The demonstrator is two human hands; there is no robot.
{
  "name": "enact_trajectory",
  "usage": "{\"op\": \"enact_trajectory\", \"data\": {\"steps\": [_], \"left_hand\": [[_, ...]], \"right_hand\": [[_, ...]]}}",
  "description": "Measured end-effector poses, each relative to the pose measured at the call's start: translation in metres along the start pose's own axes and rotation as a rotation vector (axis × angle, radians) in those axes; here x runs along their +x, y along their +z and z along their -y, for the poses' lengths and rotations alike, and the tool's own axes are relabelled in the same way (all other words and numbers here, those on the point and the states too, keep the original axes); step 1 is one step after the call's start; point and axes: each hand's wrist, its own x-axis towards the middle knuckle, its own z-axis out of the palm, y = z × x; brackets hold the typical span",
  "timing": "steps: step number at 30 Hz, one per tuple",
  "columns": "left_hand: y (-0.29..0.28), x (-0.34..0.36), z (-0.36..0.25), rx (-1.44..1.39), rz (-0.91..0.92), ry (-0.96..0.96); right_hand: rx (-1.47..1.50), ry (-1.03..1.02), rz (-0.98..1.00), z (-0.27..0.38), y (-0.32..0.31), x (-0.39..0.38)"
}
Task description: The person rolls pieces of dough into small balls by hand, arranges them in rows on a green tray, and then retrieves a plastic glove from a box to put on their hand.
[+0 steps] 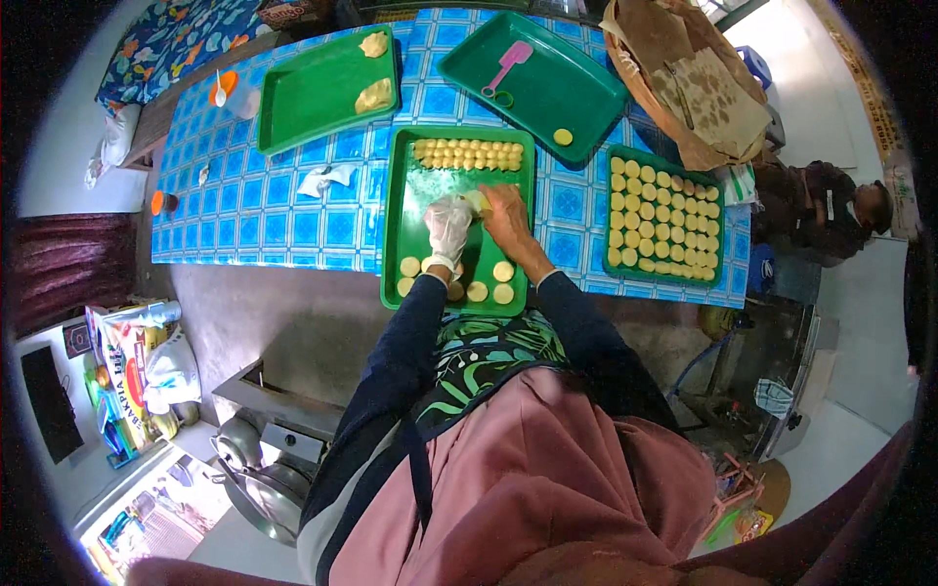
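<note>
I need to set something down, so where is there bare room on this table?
The blue tablecloth has a wide bare patch between the crumpled white item, the middle tray and its own front edge. The upper-left tray is bare left of its dough lumps. Crowded: the right tray, full of dough rounds, and around the left hand and right hand.

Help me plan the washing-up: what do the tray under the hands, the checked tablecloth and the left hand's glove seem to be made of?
Green tray: glossy, probably plastic or coated metal; light glares off its smooth floor.
Tablecloth: perhaps shiny vinyl, judging by its pale sheen and printed checks.
Glove: likely thin plastic or latex, slightly translucent, going by its loose wrinkles and milky look.
</note>
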Motion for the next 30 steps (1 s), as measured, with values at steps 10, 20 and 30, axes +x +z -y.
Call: {"op": "enact_trajectory", "data": {"steps": [10, 20, 30], "left_hand": [[-0.03, 0.007, -0.017, -0.992, -0.088, -0.644], [-0.022, 0.013, -0.014, -1.04, -0.062, -0.71], [-0.068, 0.047, -0.021, -0.632, 0.415, -0.31]], "right_hand": [[0.071, -0.032, -0.121, 0.013, 0.023, 0.0], [0.064, 0.348, -0.214, -0.004, 0.044, -0.002], [0.114, 0.266, -0.136, -0.006, 0.037, 0.002]]}}
